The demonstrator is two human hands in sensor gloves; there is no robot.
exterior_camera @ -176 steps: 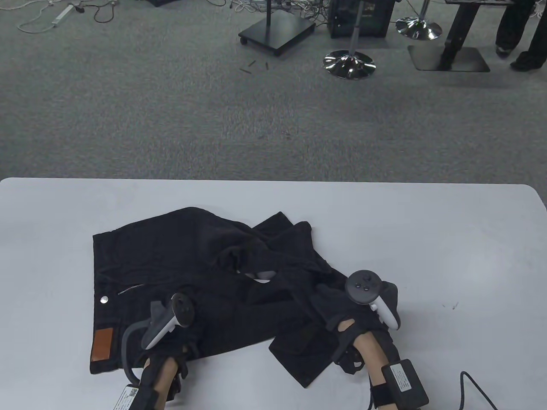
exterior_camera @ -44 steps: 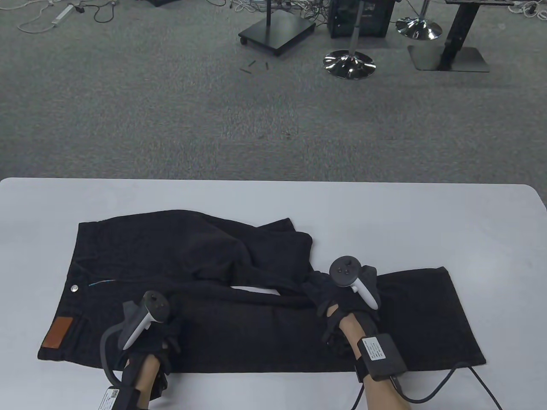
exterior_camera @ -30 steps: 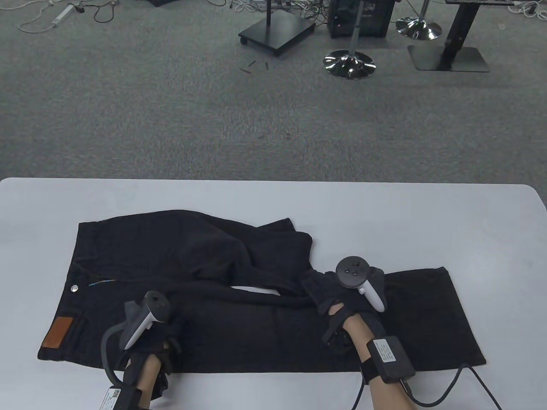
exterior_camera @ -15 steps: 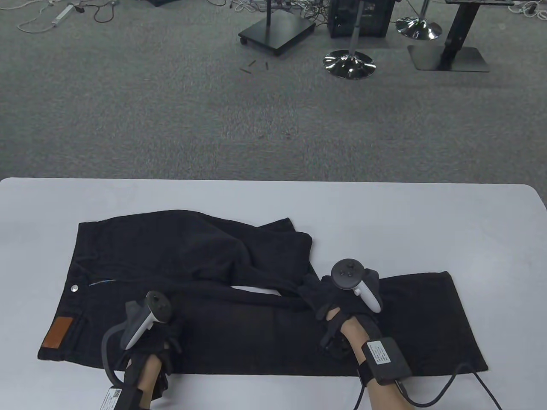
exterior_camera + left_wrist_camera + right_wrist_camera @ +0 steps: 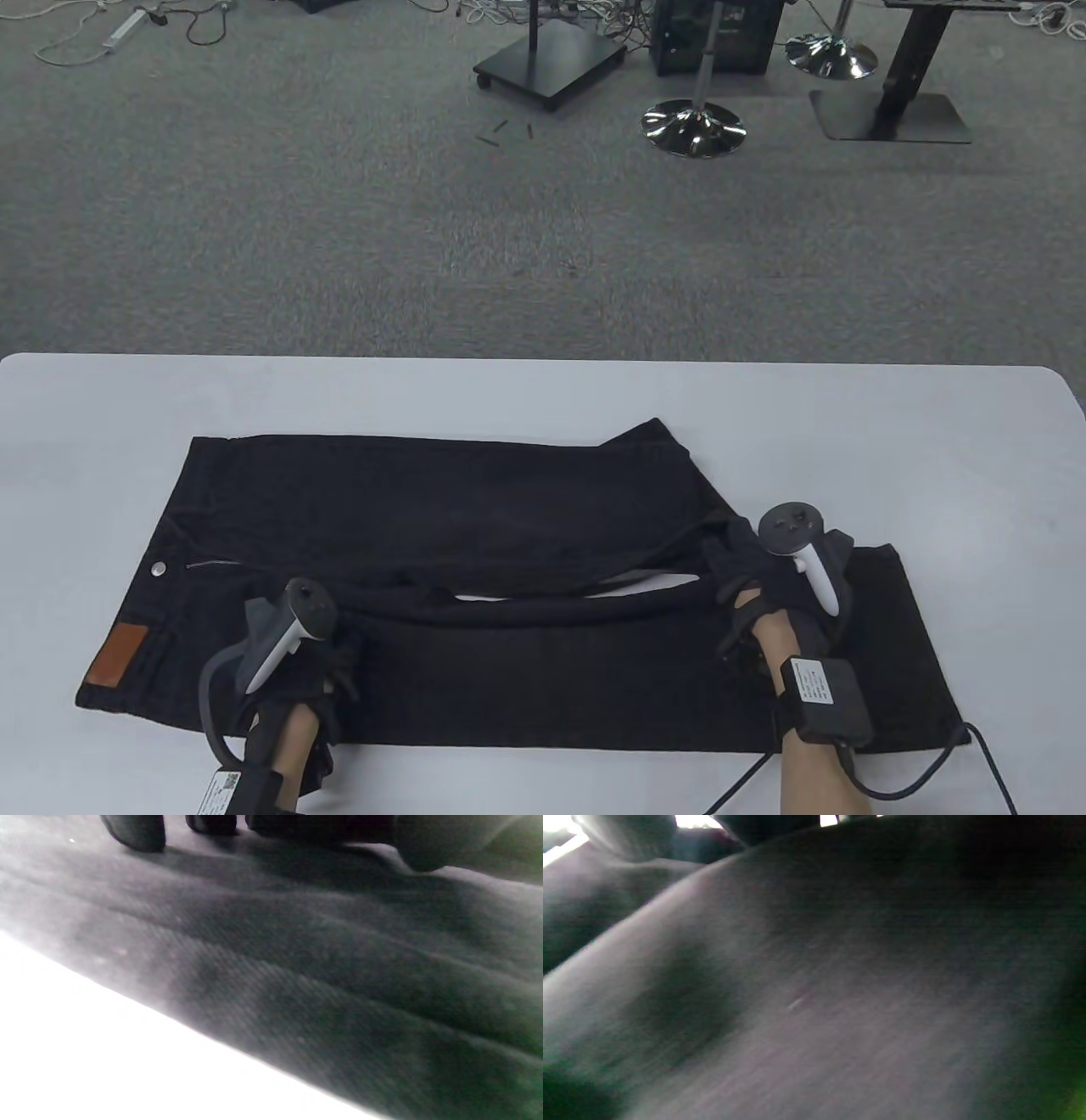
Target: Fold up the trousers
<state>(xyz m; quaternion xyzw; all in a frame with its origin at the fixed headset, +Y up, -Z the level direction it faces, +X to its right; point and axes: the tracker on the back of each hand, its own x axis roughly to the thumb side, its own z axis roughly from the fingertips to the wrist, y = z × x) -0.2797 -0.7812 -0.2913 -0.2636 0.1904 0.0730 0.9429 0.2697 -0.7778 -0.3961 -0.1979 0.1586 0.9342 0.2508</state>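
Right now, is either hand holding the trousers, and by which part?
Left hand rests on the near leg of the trousers; right hand is at the far leg's hem, grip hidden.

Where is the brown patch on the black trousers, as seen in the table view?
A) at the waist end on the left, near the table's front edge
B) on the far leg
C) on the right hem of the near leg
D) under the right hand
A: the brown patch sits at the left, waist end of the trousers, left of the left hand.

Beyond your white tabletop (image 5: 848,424) you have grey carpet (image 5: 254,238). On it stand a wheeled black stand base (image 5: 550,64), a chrome stool base (image 5: 693,127) and a flat black plate foot (image 5: 891,116), with loose cables (image 5: 127,25) at far left.
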